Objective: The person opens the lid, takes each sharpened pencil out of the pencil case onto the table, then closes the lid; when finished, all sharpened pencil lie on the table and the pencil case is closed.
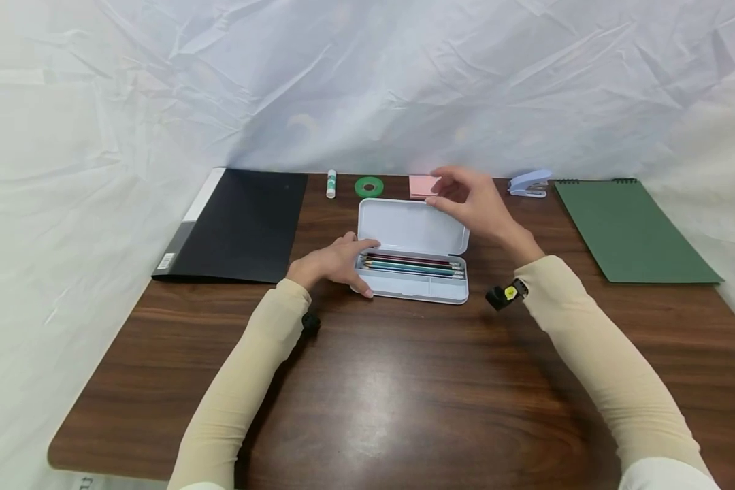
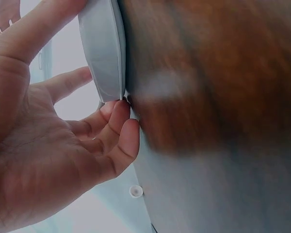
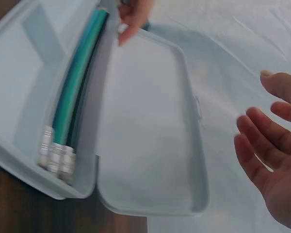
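A white pencil case (image 1: pixel 416 295) lies on the table with its lid (image 1: pixel 413 226) swung back. Several pencils (image 1: pixel 413 265) lie side by side in its rear compartment; their eraser ends (image 3: pixel 56 158) show close up in the right wrist view. My left hand (image 1: pixel 337 263) grips the case's left end, thumb along the front side and the other fingers around the end, as the left wrist view shows at the case wall (image 2: pixel 104 48). My right hand (image 1: pixel 479 204) hovers beside the lid's upper right corner. Its fingers are loosely bent, apart from the lid, and hold nothing.
Along the back stand a glue stick (image 1: pixel 331 184), a green tape roll (image 1: pixel 369 186), pink sticky notes (image 1: pixel 420 187) and a light blue stapler (image 1: pixel 529 184). A black folder (image 1: pixel 239 224) lies left, a green spiral pad (image 1: pixel 637 231) right. White sheeting (image 1: pixel 367 82) hangs behind.
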`<state>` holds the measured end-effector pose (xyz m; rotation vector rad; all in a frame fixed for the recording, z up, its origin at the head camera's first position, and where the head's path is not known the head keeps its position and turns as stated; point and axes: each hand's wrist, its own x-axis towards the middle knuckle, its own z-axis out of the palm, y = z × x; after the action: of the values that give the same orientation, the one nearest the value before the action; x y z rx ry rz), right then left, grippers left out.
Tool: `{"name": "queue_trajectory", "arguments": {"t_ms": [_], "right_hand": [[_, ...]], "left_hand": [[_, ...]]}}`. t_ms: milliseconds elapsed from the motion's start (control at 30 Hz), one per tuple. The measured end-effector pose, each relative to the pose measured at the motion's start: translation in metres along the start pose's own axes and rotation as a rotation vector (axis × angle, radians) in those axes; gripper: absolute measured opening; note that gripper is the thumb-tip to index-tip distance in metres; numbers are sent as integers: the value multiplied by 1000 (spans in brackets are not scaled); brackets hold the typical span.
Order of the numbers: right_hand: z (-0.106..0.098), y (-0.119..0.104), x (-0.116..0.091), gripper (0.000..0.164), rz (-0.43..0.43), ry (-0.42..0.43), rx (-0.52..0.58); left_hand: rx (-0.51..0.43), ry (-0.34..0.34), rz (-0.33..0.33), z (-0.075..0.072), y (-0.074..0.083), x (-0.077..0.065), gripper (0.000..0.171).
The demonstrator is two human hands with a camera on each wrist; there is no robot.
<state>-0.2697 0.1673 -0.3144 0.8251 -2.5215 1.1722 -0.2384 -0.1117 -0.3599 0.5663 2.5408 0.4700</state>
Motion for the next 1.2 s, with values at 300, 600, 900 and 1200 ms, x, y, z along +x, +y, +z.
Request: {"name": "queue_trajectory", "arguments": {"t_ms": [300, 600, 900, 1200], "right_hand": [[24, 1, -13, 33, -55, -377, -86], [43, 3, -17, 35, -31, -556, -157], [47, 3, -17, 31, -37, -557, -191], [55, -3, -18, 16, -128, -580, -346]], "left_hand": [[3, 2, 6, -2, 0, 0, 102], [13, 12, -12, -1, 0, 1, 102], [12, 22, -18, -1, 2, 1, 101], [11, 16, -31, 0, 4, 0, 101]]}}
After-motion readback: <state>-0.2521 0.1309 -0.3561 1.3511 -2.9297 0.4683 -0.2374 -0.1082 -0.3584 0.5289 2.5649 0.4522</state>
